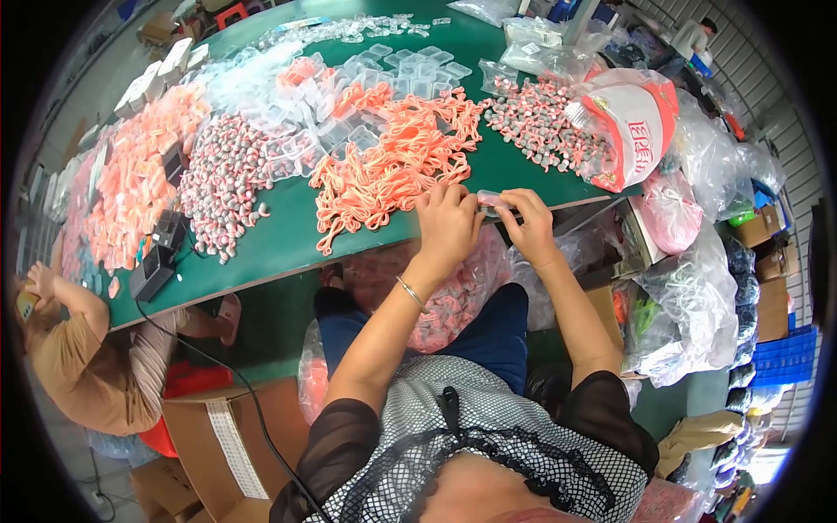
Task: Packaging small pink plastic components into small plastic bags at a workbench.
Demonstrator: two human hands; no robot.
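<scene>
Between my two hands, at the table's near edge, is a small clear plastic case (491, 200) with a pinkish tint. The fingers of my left hand (446, 222) pinch its left end, and my right hand (530, 225) grips its right end with thumb and fingertips. Whether the lid is closed, and what lies inside, I cannot make out. Just left of my left hand spreads a heap of bundled orange cords (384, 170). Beyond my right hand lies a pile of small grey-and-pink plugs (545, 122).
On the green table (235, 275) are clear cases (427, 70), another plug pile (222, 174), orange pieces (131, 187) and a black device (153, 272). A red-and-white bag (632, 131) stands at right. Another person (96, 366) sits at left, near a cardboard box (231, 444).
</scene>
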